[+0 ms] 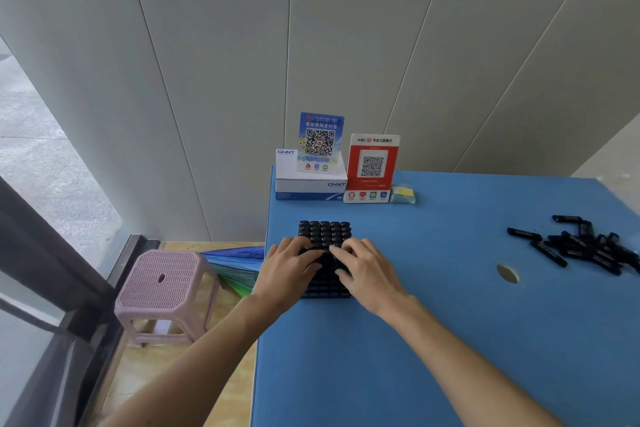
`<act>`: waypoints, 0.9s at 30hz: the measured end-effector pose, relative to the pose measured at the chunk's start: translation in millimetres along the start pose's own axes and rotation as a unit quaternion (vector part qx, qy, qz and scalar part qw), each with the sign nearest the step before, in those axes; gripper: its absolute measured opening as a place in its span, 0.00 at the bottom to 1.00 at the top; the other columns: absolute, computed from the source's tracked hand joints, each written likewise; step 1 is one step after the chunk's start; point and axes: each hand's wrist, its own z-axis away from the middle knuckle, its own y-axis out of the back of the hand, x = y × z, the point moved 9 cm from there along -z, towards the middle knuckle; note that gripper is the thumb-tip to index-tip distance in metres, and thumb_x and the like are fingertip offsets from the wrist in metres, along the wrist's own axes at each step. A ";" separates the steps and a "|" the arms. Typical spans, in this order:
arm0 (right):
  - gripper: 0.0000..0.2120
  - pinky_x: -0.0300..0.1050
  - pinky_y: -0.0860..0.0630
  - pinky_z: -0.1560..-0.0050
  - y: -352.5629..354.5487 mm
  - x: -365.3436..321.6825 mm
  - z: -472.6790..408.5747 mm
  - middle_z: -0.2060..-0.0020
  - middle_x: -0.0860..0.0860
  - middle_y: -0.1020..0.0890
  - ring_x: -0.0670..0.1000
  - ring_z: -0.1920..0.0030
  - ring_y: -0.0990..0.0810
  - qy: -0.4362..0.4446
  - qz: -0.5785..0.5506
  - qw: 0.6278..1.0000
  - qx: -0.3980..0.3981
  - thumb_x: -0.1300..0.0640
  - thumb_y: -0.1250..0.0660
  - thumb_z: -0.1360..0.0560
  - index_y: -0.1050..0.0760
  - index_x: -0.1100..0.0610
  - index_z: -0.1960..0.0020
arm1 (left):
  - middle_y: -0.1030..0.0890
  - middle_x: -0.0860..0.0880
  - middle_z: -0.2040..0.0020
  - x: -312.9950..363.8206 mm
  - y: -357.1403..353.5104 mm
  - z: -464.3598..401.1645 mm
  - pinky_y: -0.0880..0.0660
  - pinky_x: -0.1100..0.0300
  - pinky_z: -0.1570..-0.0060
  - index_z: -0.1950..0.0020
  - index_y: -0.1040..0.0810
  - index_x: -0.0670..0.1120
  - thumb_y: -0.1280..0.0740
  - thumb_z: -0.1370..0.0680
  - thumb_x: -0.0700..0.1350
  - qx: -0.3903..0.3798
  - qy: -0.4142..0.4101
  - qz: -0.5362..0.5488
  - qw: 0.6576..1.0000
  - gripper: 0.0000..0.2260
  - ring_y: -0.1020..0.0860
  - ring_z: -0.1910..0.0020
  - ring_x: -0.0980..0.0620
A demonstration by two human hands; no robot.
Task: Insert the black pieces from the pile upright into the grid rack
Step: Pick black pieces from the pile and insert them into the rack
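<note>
A black grid rack [325, 232] stands on the blue table [433, 340] near its left edge, its far rows filled with upright black pieces. Both hands lie on top of the rack's middle. My left hand [287, 269] comes from the left and my right hand [363, 274] from the right, and their fingers press down on the pieces. The fingertips hide the cells beneath them, and I cannot tell whether a piece is pinched. A pile of loose black pieces [585, 246] lies at the table's far right.
At the table's back stand a white CHNT box [310, 184], a blue QR card [320, 142], a red QR stand [372, 166] and a small packet [402, 194]. A round hole [507, 273] pierces the tabletop. A pink stool [162, 288] and a folded umbrella [235, 263] are on the floor to the left.
</note>
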 end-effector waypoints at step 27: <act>0.26 0.43 0.30 0.42 118.5 311.8 277.9 0.38 0.46 0.30 0.49 0.38 0.32 -0.190 -0.006 0.982 0.004 0.41 0.45 0.22 0.41 0.49 0.27 | 0.19 0.52 0.51 298.4 -126.7 -42.8 0.23 0.56 0.55 0.45 0.20 0.53 0.25 0.36 0.58 -0.098 -0.074 -0.122 0.985 0.21 0.20 0.53 0.50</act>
